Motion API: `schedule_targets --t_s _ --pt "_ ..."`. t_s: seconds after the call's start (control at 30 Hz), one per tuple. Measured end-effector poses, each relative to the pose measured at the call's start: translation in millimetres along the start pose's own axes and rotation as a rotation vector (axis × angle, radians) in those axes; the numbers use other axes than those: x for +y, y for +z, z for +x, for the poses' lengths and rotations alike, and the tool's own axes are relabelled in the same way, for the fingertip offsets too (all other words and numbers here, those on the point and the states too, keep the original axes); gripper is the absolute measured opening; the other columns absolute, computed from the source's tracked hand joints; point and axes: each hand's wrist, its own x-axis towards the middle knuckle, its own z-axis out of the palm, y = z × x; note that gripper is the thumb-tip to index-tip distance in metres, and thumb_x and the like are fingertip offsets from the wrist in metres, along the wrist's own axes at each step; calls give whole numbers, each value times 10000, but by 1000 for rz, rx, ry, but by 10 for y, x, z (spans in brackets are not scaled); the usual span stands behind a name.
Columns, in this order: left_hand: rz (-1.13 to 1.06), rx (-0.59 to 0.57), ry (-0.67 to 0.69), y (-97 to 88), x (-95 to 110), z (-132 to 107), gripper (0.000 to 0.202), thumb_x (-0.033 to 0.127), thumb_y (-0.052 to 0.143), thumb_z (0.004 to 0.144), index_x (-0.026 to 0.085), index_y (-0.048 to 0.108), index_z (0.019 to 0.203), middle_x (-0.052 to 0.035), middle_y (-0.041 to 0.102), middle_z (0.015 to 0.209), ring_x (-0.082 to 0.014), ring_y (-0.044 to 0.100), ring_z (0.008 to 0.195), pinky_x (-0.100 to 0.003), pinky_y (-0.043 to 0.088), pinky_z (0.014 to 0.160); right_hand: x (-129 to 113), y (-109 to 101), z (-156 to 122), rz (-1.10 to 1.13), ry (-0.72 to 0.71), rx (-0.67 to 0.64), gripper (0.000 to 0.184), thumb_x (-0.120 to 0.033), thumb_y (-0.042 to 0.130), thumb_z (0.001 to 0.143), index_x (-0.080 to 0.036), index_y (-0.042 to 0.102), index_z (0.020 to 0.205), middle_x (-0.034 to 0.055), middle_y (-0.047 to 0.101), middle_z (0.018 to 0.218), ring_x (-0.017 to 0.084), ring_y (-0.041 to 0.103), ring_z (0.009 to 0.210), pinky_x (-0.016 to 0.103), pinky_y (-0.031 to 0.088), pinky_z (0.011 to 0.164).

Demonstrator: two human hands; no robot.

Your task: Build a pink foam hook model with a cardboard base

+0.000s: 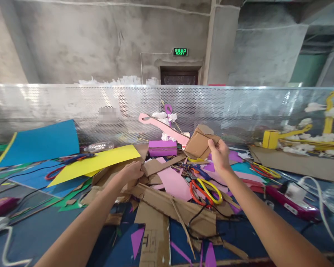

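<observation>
My right hand (219, 152) pinches a folded cardboard box shape (199, 142) by its right edge, holding it above the pile. A long pink strip (167, 129) with a looped end reaches out from the box to the upper left. My left hand (132, 172) is low over the scraps, its fingers curled at the end of a brown cardboard strip (164, 164); the fingertips are partly hidden. Between the hands lie pink paper (174, 181) and scissors with red and yellow handles (210, 191). Behind them sits a purple box shape (163, 148) with white tufts and a purple loop.
Yellow sheet (100, 163) and blue sheet (41, 142) lie at left. Power strips (293, 202) with cables sit on both sides. Yellow box-and-strip pieces (271, 139) stand at right. A perforated metal panel (122, 100) closes off the back. Cardboard offcuts (180, 211) cover the near middle.
</observation>
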Motion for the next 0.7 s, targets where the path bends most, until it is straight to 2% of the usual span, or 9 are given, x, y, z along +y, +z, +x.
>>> schedule_targets --t_s 0.07,0.17,0.33,0.4,0.53,0.63,0.7 --pt "51 16 -10 -7 36 -18 341 216 582 823 115 680 1133 -217 742 1136 -363 704 1106 -428 540 933 -4 2 -7 27 17 -3 380 -536 695 862 -179 680 993 92 745 1024 259 679 935 396 553 859" --pt "114 80 19 -4 96 -48 426 134 551 830 130 647 1245 -199 704 1267 -329 647 1231 -405 478 1047 14 1 -6 31 25 2 385 -543 700 856 -184 683 995 91 745 1038 265 677 959 412 548 883" --pt "221 185 96 -1 164 -138 518 20 422 888 73 562 1384 -264 542 1474 -339 519 1382 -421 380 1142 39 -9 11 15 15 -7 377 -539 695 862 -188 689 1002 93 750 1048 272 682 970 435 539 913" --pt "264 190 89 -25 186 -168 517 11 412 897 69 549 1393 -264 556 1450 -322 554 1335 -405 409 1111 38 -11 17 11 14 -8 371 -534 695 862 -189 691 1001 95 752 1052 273 686 965 434 540 908" --pt "271 162 -32 -123 228 -180 440 45 470 879 106 605 1294 -214 687 1197 -317 661 1111 -409 522 920 50 -12 30 -4 7 -7 356 -522 692 864 -185 690 978 95 753 1036 274 688 959 431 542 898" --pt "274 169 -97 -209 246 -171 367 71 470 874 124 666 1179 -220 667 1189 -369 638 1137 -430 534 845 66 -12 38 0 5 -12 364 -524 691 865 -183 690 993 93 753 1040 275 686 975 428 542 899" --pt "258 165 -129 -265 246 -171 366 83 437 891 141 687 1153 -215 654 1201 -359 661 1084 -421 532 816 67 -9 39 6 -1 -14 373 -524 689 868 -183 686 1016 95 755 1051 274 686 986 427 543 904"
